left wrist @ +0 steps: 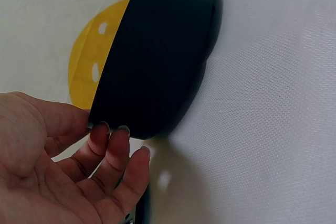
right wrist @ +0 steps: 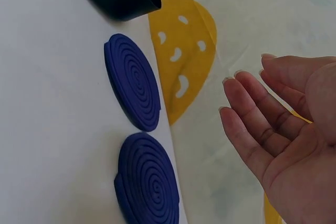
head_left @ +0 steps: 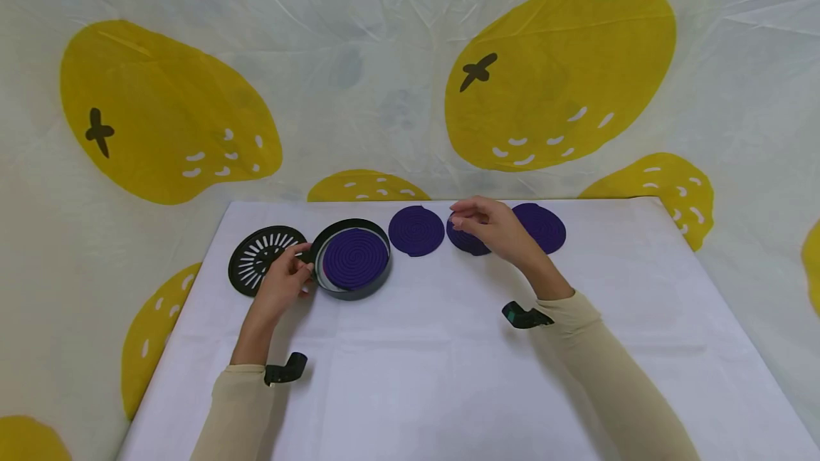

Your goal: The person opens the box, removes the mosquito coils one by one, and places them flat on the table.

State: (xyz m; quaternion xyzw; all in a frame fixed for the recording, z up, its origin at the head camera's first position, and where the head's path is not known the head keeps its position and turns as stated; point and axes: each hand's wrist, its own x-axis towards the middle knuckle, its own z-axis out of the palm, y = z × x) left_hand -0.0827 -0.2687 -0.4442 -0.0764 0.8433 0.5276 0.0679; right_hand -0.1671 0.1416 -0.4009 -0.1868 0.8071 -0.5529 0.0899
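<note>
In the head view, my left hand (head_left: 282, 282) pinches the left edge of a round black coaster holder (head_left: 352, 296). The left wrist view shows its thumb and fingertips at the edge of the holder's dark side wall (left wrist: 157, 51). Inside the holder lies a purple spiral coaster (head_left: 356, 258). My right hand (right wrist: 294, 124) hovers with loosely bent fingers and holds nothing. Below it is a purple coaster (head_left: 466, 235), partly hidden by that hand in the head view. Another coaster (head_left: 416, 231) lies to its left, and one more (head_left: 539, 228) to its right, partly behind the wrist.
A black slotted disc (head_left: 246, 265) lies on the table's left side, partly under my left hand. The white-covered table (head_left: 423, 375) ends at a back edge close behind the coasters. A pale curtain with yellow fruit shapes (head_left: 564, 70) hangs behind it.
</note>
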